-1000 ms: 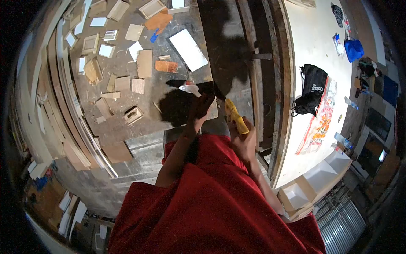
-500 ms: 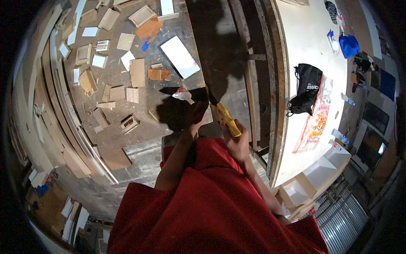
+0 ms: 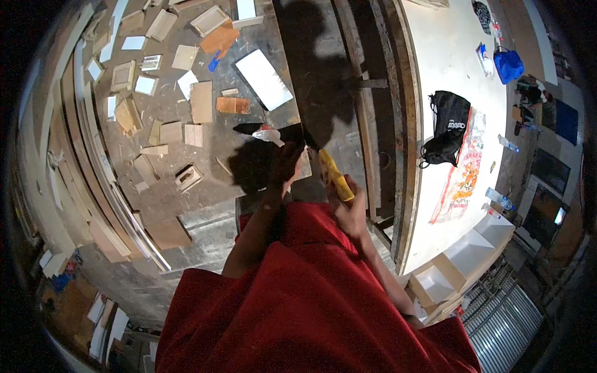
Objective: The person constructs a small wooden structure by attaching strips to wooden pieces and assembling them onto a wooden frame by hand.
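Note:
My right hand (image 3: 351,208) is wrapped round the yellow handle of a tool (image 3: 336,177), whose dark end points up and left toward the table's edge. My left hand (image 3: 286,166), in shadow, rests at the near right corner of the brown work table (image 3: 205,149); its fingers are too dark to make out. Just beyond it lies a clear plastic item with a red part (image 3: 268,134). A white panel (image 3: 263,79) and an orange-brown wood piece (image 3: 233,105) lie farther up the table.
Several wood pieces and small frames (image 3: 123,77) are scattered over the table. Long boards (image 3: 112,180) line the left side. On the white surface at right lie a black drawstring bag (image 3: 449,124) and a printed plastic bag (image 3: 463,186). An open wooden box (image 3: 457,267) stands lower right.
The view has shifted, so the table and bags appear farther left. The yellow-handled tool remains in my right hand. My left hand has moved slightly at the table corner.

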Demonstrator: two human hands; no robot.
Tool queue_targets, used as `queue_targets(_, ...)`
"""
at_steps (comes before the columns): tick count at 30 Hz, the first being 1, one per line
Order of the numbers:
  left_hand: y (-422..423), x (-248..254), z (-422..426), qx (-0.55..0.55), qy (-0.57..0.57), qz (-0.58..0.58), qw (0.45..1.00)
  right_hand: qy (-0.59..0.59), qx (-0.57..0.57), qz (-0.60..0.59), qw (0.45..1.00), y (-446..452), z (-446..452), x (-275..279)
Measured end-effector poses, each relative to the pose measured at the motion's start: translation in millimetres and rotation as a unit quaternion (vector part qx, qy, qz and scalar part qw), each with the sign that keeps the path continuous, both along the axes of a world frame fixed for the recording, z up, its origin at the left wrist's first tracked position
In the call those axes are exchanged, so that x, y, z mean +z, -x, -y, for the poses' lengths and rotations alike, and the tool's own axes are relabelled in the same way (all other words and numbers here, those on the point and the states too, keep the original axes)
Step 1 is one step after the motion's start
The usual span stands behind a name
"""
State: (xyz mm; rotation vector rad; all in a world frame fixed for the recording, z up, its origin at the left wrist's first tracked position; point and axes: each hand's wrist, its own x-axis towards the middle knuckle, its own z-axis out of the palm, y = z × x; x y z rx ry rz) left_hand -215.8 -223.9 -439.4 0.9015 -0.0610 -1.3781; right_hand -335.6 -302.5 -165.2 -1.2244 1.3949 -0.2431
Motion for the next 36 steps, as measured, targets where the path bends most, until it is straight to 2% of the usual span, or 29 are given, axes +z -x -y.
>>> queue_targets(1,-1.8,11.5,1.5,-0.037,-0.033,0.331,0.942,-0.006,-0.007,-0.01,1.0,-0.6,-0.8,-0.8)
queue_targets(2,-14.2,35.6,5.9,-0.103,-0.012,0.51,0.854,-0.006,-0.006,-0.01,1.0,-1.8,-1.1,-0.5)
queue_targets(3,-22.6,51.8,7.0,-0.164,0.008,0.666,0.728,-0.008,-0.002,-0.009,1.0,-3.2,-1.3,1.0)
queue_targets(5,-28.0,77.8,11.7,-0.152,0.001,0.692,0.706,-0.01,0.004,-0.008,1.0,-5.9,-2.3,-0.1)
queue_targets(7,-25.4,78.2,9.5,-0.139,-0.007,0.716,0.684,0.079,0.012,0.011,0.997,-9.1,-3.7,-4.9)
queue_targets(8,-20.4,70.2,0.8,-0.142,-0.029,0.558,0.817,0.074,0.015,0.011,0.997,-11.0,-1.0,-0.4)
queue_targets(10,-16.0,44.5,-2.8,-0.132,-0.048,0.382,0.914,0.002,0.039,0.018,0.999,-17.3,15.9,6.8)
queue_targets(11,-10.9,29.1,-3.6,-0.141,-0.041,0.569,0.809,0.002,0.04,0.018,0.999,-20.0,15.2,5.5)
queue_targets(12,-9.1,25.9,-0.8,-0.144,-0.032,0.73,0.667,0.058,0.067,0.008,0.996,-23.0,10.5,1.0)
queue_targets(13,-10.0,21.4,3.0,-0.143,-0.029,0.732,0.666,0.086,0.078,0.005,0.993,-19.8,10.8,-11.1)
queue_targets(14,-9.7,23.5,4.4,-0.143,-0.027,0.763,0.63,0.115,0.089,0.0,0.989,-16.6,11.1,-23.3)
queue_targets(16,-13.6,55.1,8.3,-0.145,-0.025,0.791,0.593,0.056,0.098,0.014,0.993,5.0,15.4,-70.2)
queue_targets(17,-30.6,98.3,25.9,-0.258,-0.036,0.805,0.533,0.077,0.08,-0.028,0.993,5.3,2.5,-87.0)
queue_targets(18,-42.8,120.9,37.6,-0.368,-0.053,0.802,0.467,0.08,0.087,-0.022,0.993,6.1,-1.2,-97.1)
queue_targets(19,-34.5,60.4,15.8,-0.23,-0.006,0.829,0.51,0.123,0.043,-0.015,0.991,8.1,-8.9,-103.6)
queue_targets(20,-32.7,57.8,12.8,-0.236,-0.009,0.827,0.51,0.119,0.04,-0.002,0.992,20.0,-8.2,-114.7)
queue_targets(21,-26.2,52.6,11.7,-0.162,-0.009,0.782,0.602,0.115,0.037,0.01,0.993,26.8,-4.8,-120.2)
queue_targets(22,-26.2,42.5,15.3,-0.123,-0.011,0.755,0.644,0.114,0.037,0.01,0.993,31.2,-4.1,-125.6)
queue_targets(23,-24.5,27.0,16.4,-0.082,-0.009,0.726,0.683,0.035,-0.05,0.029,0.998,29.7,-0.8,-119.3)
queue_targets(24,-18.8,-16.1,7.8,-0.182,-0.055,0.66,0.727,-0.046,-0.138,0.046,0.988,28.0,2.4,-107.5)
queue_targets(25,-16.5,-22.9,6.3,-0.232,-0.075,0.621,0.745,-0.047,-0.141,0.005,0.989,23.6,11.7,-88.7)
queue_targets(26,-14.6,-28.6,5.3,-0.281,-0.098,0.582,0.757,-0.047,-0.143,0.005,0.989,29.1,10.1,-90.9)
queue_targets(28,-19.2,2.9,16.1,-0.102,0.002,0.787,0.608,-0.06,-0.267,0.042,0.961,43.2,6.1,-99.3)
queue_targets(29,-15.6,7.2,12.0,-0.175,-0.024,0.721,0.671,-0.053,-0.2,0.036,0.978,46.6,12.0,-92.7)
queue_targets(30,-15.2,8.2,12.0,-0.176,-0.024,0.721,0.67,-0.054,-0.201,0.036,0.977,49.3,14.4,-87.4)
queue_targets(33,-19.8,10.4,11.7,-0.171,-0.01,0.597,0.784,-0.101,-0.208,0.02,0.973,57.1,8.6,-82.5)
queue_targets(34,-16.4,12.6,10.3,-0.175,-0.011,0.596,0.784,-0.031,-0.244,0.044,0.968,55.5,2.6,-84.9)
queue_targets(35,-19.8,43.8,21.9,-0.167,-0.032,0.634,0.755,0.038,-0.278,0.067,0.957,54.3,-2.8,-86.4)
queue_targets(36,-19.5,43.7,21.6,-0.161,-0.015,0.687,0.708,0.035,-0.28,0.066,0.957,49.1,-2.4,-73.2)
